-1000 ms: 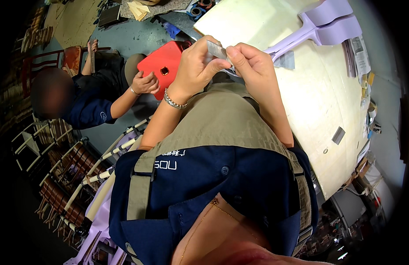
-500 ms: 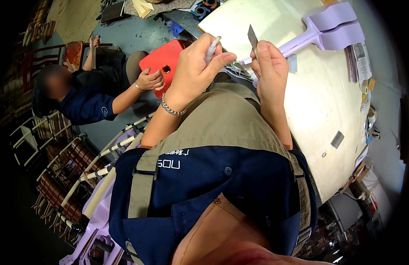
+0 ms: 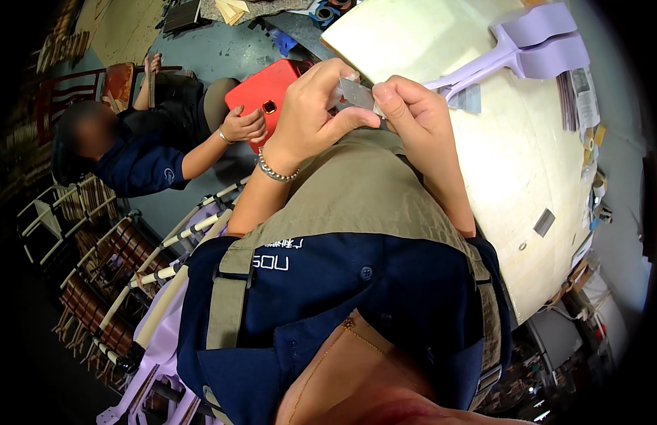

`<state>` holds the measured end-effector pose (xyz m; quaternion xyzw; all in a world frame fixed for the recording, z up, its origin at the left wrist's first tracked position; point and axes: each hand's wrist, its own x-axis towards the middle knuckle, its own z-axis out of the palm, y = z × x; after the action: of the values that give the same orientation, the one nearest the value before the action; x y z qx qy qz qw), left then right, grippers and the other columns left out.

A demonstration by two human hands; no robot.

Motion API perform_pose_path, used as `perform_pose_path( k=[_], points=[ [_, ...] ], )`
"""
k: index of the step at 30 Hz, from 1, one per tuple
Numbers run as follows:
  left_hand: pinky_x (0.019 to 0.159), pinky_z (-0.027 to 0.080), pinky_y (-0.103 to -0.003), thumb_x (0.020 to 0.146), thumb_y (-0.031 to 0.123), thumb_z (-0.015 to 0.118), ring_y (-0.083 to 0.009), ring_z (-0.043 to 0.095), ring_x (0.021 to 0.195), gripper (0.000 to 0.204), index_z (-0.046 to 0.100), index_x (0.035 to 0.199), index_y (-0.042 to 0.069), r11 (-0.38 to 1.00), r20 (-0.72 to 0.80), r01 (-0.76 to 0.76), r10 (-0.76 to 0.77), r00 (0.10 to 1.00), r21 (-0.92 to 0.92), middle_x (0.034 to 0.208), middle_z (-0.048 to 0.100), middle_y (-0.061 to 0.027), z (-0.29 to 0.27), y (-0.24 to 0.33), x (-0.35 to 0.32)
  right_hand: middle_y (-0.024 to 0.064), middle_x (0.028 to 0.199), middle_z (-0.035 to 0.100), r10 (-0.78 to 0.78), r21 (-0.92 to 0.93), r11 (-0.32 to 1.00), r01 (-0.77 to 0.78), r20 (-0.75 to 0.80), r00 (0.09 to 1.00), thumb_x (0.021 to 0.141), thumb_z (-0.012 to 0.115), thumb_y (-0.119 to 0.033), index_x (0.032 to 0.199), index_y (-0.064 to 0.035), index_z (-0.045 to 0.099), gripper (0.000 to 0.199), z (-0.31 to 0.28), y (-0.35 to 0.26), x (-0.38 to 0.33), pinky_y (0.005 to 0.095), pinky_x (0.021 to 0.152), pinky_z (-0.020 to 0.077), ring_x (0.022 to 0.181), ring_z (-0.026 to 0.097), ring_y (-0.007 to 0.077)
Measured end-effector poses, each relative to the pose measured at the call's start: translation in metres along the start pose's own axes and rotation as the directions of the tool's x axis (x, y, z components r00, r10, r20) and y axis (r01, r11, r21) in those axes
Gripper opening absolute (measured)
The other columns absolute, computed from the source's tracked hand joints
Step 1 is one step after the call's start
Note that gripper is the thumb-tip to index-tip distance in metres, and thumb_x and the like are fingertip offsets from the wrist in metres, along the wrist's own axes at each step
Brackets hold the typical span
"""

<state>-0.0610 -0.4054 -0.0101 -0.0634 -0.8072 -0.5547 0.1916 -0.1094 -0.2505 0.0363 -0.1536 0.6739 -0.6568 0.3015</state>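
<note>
In front of my waist, my left hand [image 3: 309,112] is closed around a small pale tube, mostly hidden by its fingers. My right hand [image 3: 419,117] pinches a thin grey metal blade [image 3: 357,94] between thumb and fingers. The blade lies flat across the gap between both hands, its far end at the left fingers over the tube. Whether blade and tube touch is hard to tell. Just beyond my right hand a lavender guitar-like piece [image 3: 541,42] rests on the pale worktable [image 3: 516,177], its narrow neck pointing toward my hand.
A small grey rectangle [image 3: 544,222] lies on the worktable. At my left, a seated person [image 3: 141,152] has a hand by a red guitar-like body [image 3: 261,92]. A rack with pale padded bars [image 3: 158,276] stands at lower left. Tape rolls [image 3: 589,145] line the table's right edge.
My right hand has moved left, bringing the blade from upright to lying across at my left hand. The tube's tip no longer stands out above the left fingers.
</note>
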Motion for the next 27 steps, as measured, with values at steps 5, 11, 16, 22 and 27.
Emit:
perform_pose_path(
  k=[5, 11, 16, 22, 27],
  points=[
    [0.043, 0.034, -0.024, 0.064, 0.042, 0.071, -0.0141, 0.043, 0.048, 0.049, 0.049, 0.082, 0.002, 1.000, 0.015, -0.015, 0.015, 1.000, 0.011, 0.065, 0.049, -0.0067, -0.0013, 0.0020, 0.0007, -0.0031, 0.052, 0.040, -0.010, -0.060, 0.998, 0.008, -0.037, 0.999, 0.086, 0.052, -0.026, 0.072, -0.0002, 0.058, 0.030, 0.0033, -0.0057, 0.0008, 0.0208, 0.045, 0.0264, 0.051, 0.033, 0.0040],
    [0.043, 0.035, -0.024, 0.066, 0.041, 0.071, -0.0141, 0.043, 0.048, 0.048, 0.050, 0.083, 0.001, 1.000, 0.000, -0.022, 0.022, 1.000, -0.002, 0.066, 0.050, -0.0062, 0.0009, 0.0002, -0.0018, -0.0029, 0.051, 0.039, -0.008, -0.070, 0.998, 0.006, -0.035, 0.999, 0.086, 0.052, -0.027, 0.073, 0.0000, 0.058, 0.030, 0.0039, -0.0010, 0.0011, 0.0212, 0.044, 0.0264, 0.050, 0.032, 0.0043],
    [0.043, 0.034, -0.024, 0.067, 0.040, 0.070, -0.0133, 0.043, 0.047, 0.047, 0.051, 0.083, 0.001, 0.999, 0.007, -0.048, 0.048, 0.999, -0.002, 0.066, 0.051, -0.0060, 0.0012, -0.0005, -0.0021, -0.0026, 0.050, 0.038, -0.020, -0.073, 0.997, 0.016, -0.060, 0.998, 0.086, 0.051, -0.027, 0.073, -0.0002, 0.058, 0.030, 0.0064, -0.0014, -0.0009, 0.0218, 0.044, 0.0265, 0.050, 0.032, 0.0047],
    [0.042, 0.033, -0.023, 0.067, 0.041, 0.070, -0.0118, 0.040, 0.046, 0.047, 0.052, 0.083, 0.001, 1.000, -0.018, -0.028, 0.028, 0.999, -0.004, 0.065, 0.050, -0.0057, 0.0018, 0.0005, -0.0034, -0.0025, 0.050, 0.037, -0.029, -0.088, 0.996, 0.024, -0.055, 0.998, 0.087, 0.051, -0.027, 0.074, -0.0003, 0.058, 0.031, 0.0066, -0.0018, -0.0011, 0.0221, 0.044, 0.0265, 0.049, 0.032, 0.0050],
    [0.043, 0.034, -0.024, 0.068, 0.040, 0.069, -0.0139, 0.042, 0.048, 0.043, 0.053, 0.079, 0.001, 0.999, -0.020, -0.051, 0.051, 0.999, 0.005, 0.065, 0.051, -0.0059, 0.0014, -0.0009, -0.0030, -0.0026, 0.050, 0.038, 0.010, -0.053, 0.999, -0.013, -0.062, 0.998, 0.087, 0.051, -0.028, 0.073, -0.0003, 0.058, 0.031, 0.0080, 0.0016, -0.0014, 0.0221, 0.044, 0.0262, 0.049, 0.032, 0.0047]
  ],
)
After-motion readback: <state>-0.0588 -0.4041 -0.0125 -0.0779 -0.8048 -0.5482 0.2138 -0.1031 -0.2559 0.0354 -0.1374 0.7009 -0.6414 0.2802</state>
